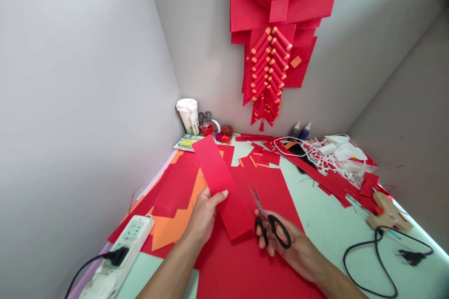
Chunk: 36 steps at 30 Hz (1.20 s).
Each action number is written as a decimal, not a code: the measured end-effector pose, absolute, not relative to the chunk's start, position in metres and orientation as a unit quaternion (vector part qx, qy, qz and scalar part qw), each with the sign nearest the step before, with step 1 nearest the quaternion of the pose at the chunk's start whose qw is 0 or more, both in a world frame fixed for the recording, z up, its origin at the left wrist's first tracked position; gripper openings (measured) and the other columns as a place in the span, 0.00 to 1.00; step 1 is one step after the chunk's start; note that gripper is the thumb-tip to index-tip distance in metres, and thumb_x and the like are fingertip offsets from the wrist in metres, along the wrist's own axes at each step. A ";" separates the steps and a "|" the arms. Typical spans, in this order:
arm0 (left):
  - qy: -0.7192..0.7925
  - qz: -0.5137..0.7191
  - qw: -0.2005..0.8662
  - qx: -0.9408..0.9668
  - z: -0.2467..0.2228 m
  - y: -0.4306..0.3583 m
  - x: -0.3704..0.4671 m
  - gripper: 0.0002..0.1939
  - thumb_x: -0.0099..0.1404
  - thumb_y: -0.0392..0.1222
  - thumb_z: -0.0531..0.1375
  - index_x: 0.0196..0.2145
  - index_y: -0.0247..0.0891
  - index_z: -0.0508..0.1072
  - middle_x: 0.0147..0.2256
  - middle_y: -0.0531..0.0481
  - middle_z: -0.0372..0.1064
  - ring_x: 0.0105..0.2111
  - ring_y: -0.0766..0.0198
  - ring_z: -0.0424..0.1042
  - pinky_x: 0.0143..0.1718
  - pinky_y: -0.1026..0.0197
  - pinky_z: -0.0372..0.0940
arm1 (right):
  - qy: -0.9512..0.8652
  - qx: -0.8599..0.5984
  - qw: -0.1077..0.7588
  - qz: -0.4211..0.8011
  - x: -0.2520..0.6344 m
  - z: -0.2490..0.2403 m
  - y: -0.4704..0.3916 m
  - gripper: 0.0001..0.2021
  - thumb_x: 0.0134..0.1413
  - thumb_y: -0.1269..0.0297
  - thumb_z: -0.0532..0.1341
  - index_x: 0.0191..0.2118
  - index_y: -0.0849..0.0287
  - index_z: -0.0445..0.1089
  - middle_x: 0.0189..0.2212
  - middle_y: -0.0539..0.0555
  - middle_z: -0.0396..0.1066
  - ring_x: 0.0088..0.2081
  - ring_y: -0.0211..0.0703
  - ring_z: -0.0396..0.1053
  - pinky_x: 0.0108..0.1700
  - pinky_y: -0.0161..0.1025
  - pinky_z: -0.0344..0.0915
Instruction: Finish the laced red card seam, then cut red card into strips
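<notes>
My left hand (206, 212) grips a long strip of red paper (224, 187) by its left edge, thumb on top. The strip is tilted, its upper end leaning to the left. In my right hand (286, 243) is a pair of scissors (268, 222) with black handles, blades parted slightly and pointing up and away. The blades are just right of the strip, and I see no paper between them. Under both hands lies a large sheet of red paper (259, 271).
Red and orange paper sheets (171, 231) overlap at left beside a white power strip (131, 233). White paper shreds (322, 154), a glue gun (389, 212) and its black cord (377, 243) lie at right. A white cup (187, 114) stands behind. Red paper firecrackers (270, 63) hang on the wall.
</notes>
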<state>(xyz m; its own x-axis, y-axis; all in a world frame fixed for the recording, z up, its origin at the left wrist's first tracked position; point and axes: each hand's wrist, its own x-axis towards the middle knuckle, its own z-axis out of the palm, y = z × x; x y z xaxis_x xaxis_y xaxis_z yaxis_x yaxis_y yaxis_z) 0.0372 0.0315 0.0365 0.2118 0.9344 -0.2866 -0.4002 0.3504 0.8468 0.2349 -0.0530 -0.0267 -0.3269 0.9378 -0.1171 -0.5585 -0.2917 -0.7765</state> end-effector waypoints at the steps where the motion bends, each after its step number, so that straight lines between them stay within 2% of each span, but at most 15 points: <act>1: 0.412 0.475 0.709 0.319 0.038 0.031 0.037 0.19 0.53 0.39 0.69 0.43 0.33 0.75 0.41 0.41 0.79 0.43 0.49 0.77 0.46 0.52 0.70 | -0.326 -0.292 0.503 0.746 0.234 -0.027 -0.053 0.23 0.57 0.54 0.64 0.56 0.56 0.69 0.40 0.58 0.71 0.36 0.41 0.70 0.32 0.33 0.60; 5: 0.398 0.493 0.711 0.306 0.043 0.029 0.036 0.20 0.56 0.43 0.69 0.45 0.34 0.75 0.41 0.41 0.79 0.43 0.49 0.78 0.45 0.52 0.71 | -0.341 -0.294 0.499 0.740 0.233 -0.029 -0.054 0.27 0.55 0.54 0.65 0.58 0.56 0.66 0.40 0.59 0.72 0.36 0.42 0.70 0.33 0.34 0.60; 9: 0.390 0.504 0.712 0.295 0.042 0.031 0.036 0.22 0.56 0.42 0.69 0.48 0.34 0.74 0.41 0.41 0.79 0.42 0.49 0.78 0.44 0.52 0.72 | -0.356 -0.309 0.492 0.732 0.233 -0.030 -0.054 0.28 0.53 0.52 0.66 0.58 0.57 0.66 0.40 0.58 0.71 0.36 0.42 0.70 0.33 0.34 0.59; 13: 0.390 0.511 0.713 0.281 0.035 0.036 0.034 0.19 0.58 0.40 0.67 0.47 0.34 0.74 0.41 0.41 0.79 0.40 0.51 0.79 0.44 0.52 0.73 | -0.390 -0.339 0.483 0.707 0.233 -0.033 -0.054 0.28 0.54 0.51 0.65 0.58 0.56 0.66 0.39 0.58 0.71 0.35 0.41 0.70 0.32 0.35 0.59; 18: 0.399 0.538 0.700 0.247 0.031 0.042 0.026 0.14 0.60 0.36 0.64 0.45 0.35 0.74 0.38 0.46 0.80 0.37 0.57 0.80 0.44 0.57 0.73 | -0.417 -0.391 0.461 0.678 0.228 -0.032 -0.062 0.24 0.54 0.53 0.65 0.56 0.52 0.68 0.39 0.56 0.70 0.35 0.40 0.69 0.37 0.39 0.64; 23: 0.392 0.540 0.709 0.228 0.035 0.043 0.022 0.13 0.62 0.35 0.62 0.45 0.34 0.75 0.39 0.45 0.80 0.38 0.57 0.79 0.44 0.56 0.74 | -0.454 -0.424 0.443 0.646 0.223 -0.029 -0.069 0.23 0.54 0.57 0.65 0.56 0.52 0.69 0.40 0.57 0.71 0.38 0.43 0.68 0.43 0.43 0.65; 31: 0.377 0.554 0.707 0.224 0.035 0.042 0.020 0.11 0.61 0.34 0.63 0.43 0.34 0.76 0.40 0.45 0.79 0.38 0.56 0.79 0.47 0.55 0.72 | -0.547 -0.453 0.396 0.582 0.227 -0.036 -0.073 0.22 0.59 0.60 0.61 0.59 0.51 0.66 0.40 0.57 0.67 0.37 0.43 0.65 0.39 0.40 0.65; 36: 0.370 0.563 0.704 0.225 0.036 0.042 0.018 0.12 0.61 0.33 0.63 0.43 0.33 0.75 0.39 0.44 0.80 0.40 0.54 0.79 0.48 0.53 0.71 | -0.581 -0.463 0.376 0.553 0.228 -0.037 -0.075 0.22 0.60 0.60 0.59 0.60 0.49 0.65 0.40 0.56 0.66 0.37 0.43 0.64 0.40 0.41 0.66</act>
